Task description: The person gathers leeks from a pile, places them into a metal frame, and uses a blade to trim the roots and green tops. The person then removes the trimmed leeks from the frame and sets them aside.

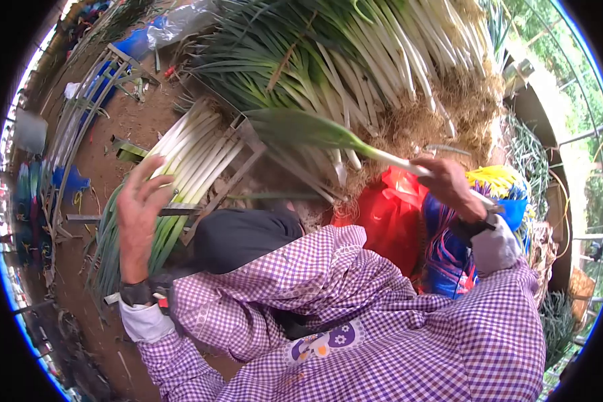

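Observation:
In my right hand [447, 185] is a single long green onion [390, 159], gripped by its white stem, its green leaves reaching left across the view and blurred. My left hand [143, 211] has its fingers apart beside a bundle of green onions [197, 151] with clean white stems. That bundle lies in a metal frame [238, 167], white ends up and leaves hanging down to the lower left. A large pile of green onions [382, 60] with shaggy brown roots spreads out ahead of me.
A red plastic bag [387, 211] and a bundle of blue, red and yellow strands [442, 248] stand at my right. On the left, a metal rack [80, 127] stands on the brown dirt floor [124, 120]. Blue and clear plastic sheeting [174, 30] lies at the upper left.

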The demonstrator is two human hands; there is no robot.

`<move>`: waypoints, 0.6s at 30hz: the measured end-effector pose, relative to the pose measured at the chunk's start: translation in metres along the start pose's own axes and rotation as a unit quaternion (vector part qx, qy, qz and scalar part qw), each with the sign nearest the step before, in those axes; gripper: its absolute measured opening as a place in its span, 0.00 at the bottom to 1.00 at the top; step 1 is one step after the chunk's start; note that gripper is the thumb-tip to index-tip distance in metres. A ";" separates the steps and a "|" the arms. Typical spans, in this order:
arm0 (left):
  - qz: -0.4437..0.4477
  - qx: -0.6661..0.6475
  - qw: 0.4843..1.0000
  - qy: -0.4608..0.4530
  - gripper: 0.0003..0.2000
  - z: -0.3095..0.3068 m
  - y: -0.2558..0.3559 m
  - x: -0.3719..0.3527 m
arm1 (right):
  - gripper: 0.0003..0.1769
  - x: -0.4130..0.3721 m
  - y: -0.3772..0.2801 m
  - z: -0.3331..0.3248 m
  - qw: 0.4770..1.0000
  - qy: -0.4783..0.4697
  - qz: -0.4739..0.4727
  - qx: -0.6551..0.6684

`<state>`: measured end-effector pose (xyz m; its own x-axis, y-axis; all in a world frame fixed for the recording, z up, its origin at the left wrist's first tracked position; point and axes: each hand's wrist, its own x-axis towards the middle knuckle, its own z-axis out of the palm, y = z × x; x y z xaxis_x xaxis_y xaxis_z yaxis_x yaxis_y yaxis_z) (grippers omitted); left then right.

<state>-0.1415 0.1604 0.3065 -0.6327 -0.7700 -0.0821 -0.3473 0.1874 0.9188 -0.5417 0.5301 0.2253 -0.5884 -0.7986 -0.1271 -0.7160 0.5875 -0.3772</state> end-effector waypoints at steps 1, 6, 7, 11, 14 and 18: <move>-0.009 -0.019 1.000 -0.018 0.28 0.014 0.010 0.000 | 0.20 0.001 -0.001 -0.022 1.000 0.010 0.014 -0.015; 0.087 0.011 0.986 -0.145 0.27 0.080 0.026 -0.012 | 0.21 0.006 -0.035 -0.121 0.998 0.050 0.037 0.031; 0.091 0.035 0.980 -0.171 0.29 0.090 0.026 -0.016 | 0.21 0.008 -0.040 -0.133 0.997 0.079 -0.012 0.018; 0.137 0.065 0.971 -0.183 0.30 0.112 0.013 -0.034 | 0.22 0.018 -0.085 -0.157 0.984 0.138 -0.091 0.062; 0.175 0.059 0.970 -0.160 0.29 0.104 0.010 -0.044 | 0.22 0.039 -0.127 -0.147 0.973 0.127 -0.142 0.126; 0.207 0.075 0.971 -0.089 0.27 0.078 0.021 -0.057 | 0.22 0.077 -0.205 -0.106 0.961 0.099 -0.200 0.163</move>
<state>-0.1665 0.2555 0.3006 -0.8452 -0.4937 0.2047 -0.1259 0.5562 0.8215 -0.4798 0.3623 0.3903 -0.3735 -0.8927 0.2520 -0.7633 0.1413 -0.6304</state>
